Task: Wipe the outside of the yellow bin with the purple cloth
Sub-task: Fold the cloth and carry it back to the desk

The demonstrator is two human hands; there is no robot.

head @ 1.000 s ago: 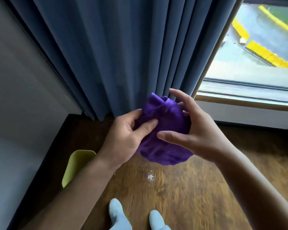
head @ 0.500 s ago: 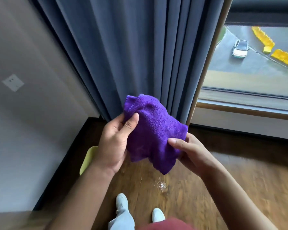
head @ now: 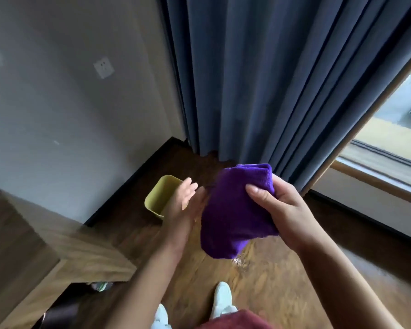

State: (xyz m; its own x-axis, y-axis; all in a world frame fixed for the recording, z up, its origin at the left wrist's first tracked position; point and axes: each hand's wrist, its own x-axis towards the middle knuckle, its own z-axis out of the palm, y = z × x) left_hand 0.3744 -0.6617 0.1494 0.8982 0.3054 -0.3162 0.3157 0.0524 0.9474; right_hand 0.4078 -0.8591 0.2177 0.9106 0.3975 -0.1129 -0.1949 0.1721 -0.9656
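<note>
The purple cloth (head: 233, 210) is bunched up in mid-air above the wooden floor. My right hand (head: 285, 214) grips it from the right, thumb curled over its upper edge. My left hand (head: 185, 205) is open with straight fingers, just left of the cloth; whether it touches the cloth I cannot tell. The yellow bin (head: 159, 198) stands on the floor near the wall corner, below and behind my left hand, which hides its right part.
A wooden table (head: 45, 248) juts in at the lower left. Dark blue curtains (head: 259, 79) hang ahead, with a window (head: 389, 129) at the right. A grey wall with a socket (head: 103, 67) is at the left. My white shoes (head: 221, 298) stand on the floor below.
My left hand let go of the cloth and opened; my right hand now holds it alone. The view swung left, bringing the bin, the table and more wall into sight.
</note>
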